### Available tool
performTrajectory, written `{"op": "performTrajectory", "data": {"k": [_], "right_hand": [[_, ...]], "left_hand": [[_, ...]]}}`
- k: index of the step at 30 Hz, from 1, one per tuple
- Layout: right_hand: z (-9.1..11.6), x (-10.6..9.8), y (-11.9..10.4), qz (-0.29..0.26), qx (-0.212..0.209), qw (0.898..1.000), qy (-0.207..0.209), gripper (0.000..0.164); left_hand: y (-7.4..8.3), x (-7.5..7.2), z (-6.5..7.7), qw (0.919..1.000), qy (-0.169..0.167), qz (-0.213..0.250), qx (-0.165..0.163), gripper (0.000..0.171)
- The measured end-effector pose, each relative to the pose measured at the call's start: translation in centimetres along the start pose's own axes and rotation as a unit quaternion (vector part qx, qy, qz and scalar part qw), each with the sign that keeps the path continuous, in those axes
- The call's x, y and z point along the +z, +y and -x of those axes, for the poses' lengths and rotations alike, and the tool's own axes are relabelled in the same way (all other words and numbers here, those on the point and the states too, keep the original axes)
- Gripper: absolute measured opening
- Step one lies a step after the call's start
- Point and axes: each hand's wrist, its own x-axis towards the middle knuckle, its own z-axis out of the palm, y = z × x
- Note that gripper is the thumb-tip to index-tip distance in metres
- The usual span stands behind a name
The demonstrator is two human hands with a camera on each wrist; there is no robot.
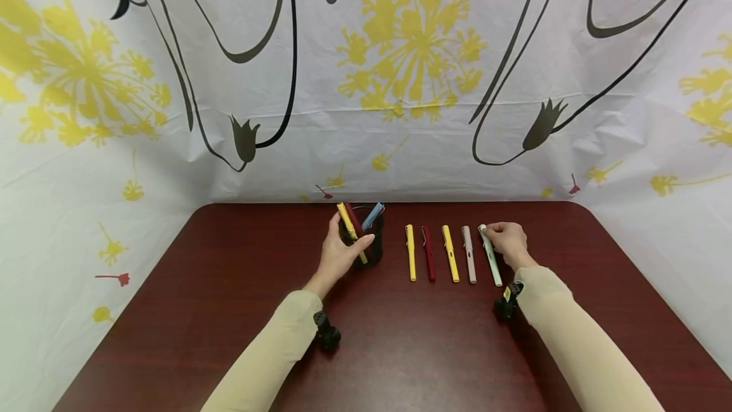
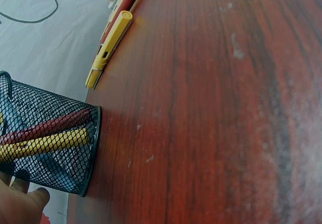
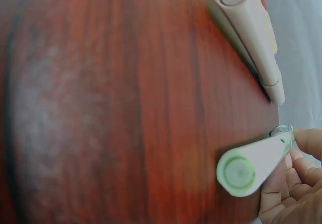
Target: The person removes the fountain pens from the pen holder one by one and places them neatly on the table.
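Note:
My left hand (image 1: 338,253) grips a black mesh pen cup (image 1: 375,250), thumb at the front and fingers round the left side. Inside the cup lean a yellow pen (image 1: 345,216), a dark red pen (image 2: 50,126) and a blue pen (image 1: 373,215). At the right end of a row of pens, my right hand (image 1: 508,238) pinches the clip end of a pale green pen (image 1: 492,259); its other end (image 3: 240,176) points towards the right wrist camera. Beside it lies a pale pink pen (image 3: 251,43).
Left of the pink pen, the row holds a yellow pen (image 1: 450,254), a dark red pen (image 1: 428,254) and another yellow pen (image 1: 410,253). They lie on a dark red-brown wooden table (image 1: 400,342). A white flower-patterned cloth (image 1: 366,145) hangs behind the table's far edge.

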Motion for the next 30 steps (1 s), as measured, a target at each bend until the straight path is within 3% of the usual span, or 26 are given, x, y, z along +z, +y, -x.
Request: {"op": "performTrajectory", "data": {"k": [13, 30], "right_hand": [[0.42, 0.55, -0.15, 0.064, -0.062, 0.995, 0.051, 0.034], [0.58, 0.61, 0.16, 0.061, -0.069, 0.995, 0.050, 0.032]], "left_hand": [[-0.18, 0.06, 0.00, 1.0000, 0.001, -0.003, 0.003, 0.093], [-0.28, 0.12, -0.10, 1.0000, 0.003, -0.007, 0.004, 0.094]]}}
